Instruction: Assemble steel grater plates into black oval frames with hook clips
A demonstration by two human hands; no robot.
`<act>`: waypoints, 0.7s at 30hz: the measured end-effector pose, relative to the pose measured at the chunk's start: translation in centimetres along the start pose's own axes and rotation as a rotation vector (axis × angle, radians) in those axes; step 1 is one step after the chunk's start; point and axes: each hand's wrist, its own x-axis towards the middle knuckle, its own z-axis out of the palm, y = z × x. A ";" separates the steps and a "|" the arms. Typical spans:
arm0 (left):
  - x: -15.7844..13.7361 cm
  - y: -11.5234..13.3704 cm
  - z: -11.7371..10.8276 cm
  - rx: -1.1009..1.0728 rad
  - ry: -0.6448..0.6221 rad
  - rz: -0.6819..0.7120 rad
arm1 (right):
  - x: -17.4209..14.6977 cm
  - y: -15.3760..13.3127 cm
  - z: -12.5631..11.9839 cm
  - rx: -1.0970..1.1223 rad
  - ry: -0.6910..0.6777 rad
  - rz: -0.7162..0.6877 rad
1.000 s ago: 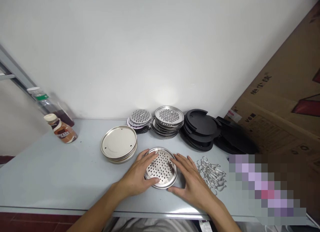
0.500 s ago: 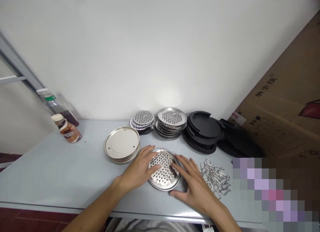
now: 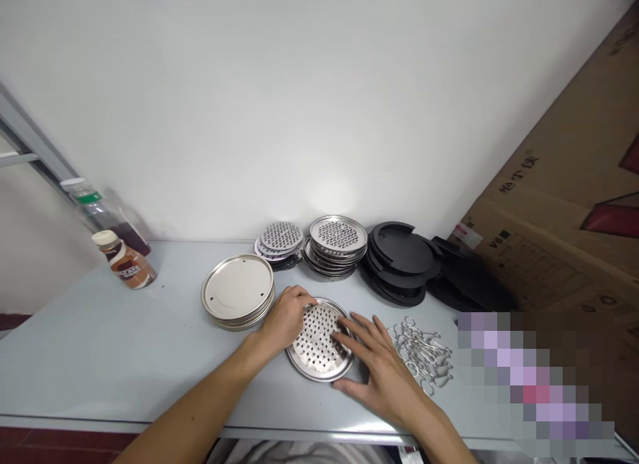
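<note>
A round perforated metal disc (image 3: 319, 347) with a raised rim lies flat on the table in front of me. At its upper left edge, my left hand (image 3: 287, 321) has its fingers curled in and pinches the rim. My right hand (image 3: 382, 364) spreads over the right side, its fingertips on or just above the disc and the thumb near the lower rim. To the left is a stack of plain round metal plates (image 3: 237, 287), the top one with small holes. Several metal wire hooks with loops (image 3: 424, 351) lie in a pile right of my right hand.
Along the wall stand small perforated discs (image 3: 282, 236), a stack of rimmed perforated discs (image 3: 338, 234) and black round bases (image 3: 404, 251). Two bottles, one brown-labelled (image 3: 127, 264), stand at the left. A large cardboard box (image 3: 549, 231) bounds the right side.
My left hand's fingers have curled in from a spread pose onto the disc's upper left rim. My right hand stays spread at the right side. The view has shifted slightly.
</note>
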 end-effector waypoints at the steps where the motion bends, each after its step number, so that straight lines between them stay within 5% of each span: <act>1: -0.1 0.0 0.0 -0.002 0.002 -0.003 | 0.0 0.0 0.0 0.000 -0.001 -0.001; 21: -0.4 -0.5 0.3 -0.045 -0.015 0.026 | 0.0 0.2 -0.1 0.032 -0.001 -0.020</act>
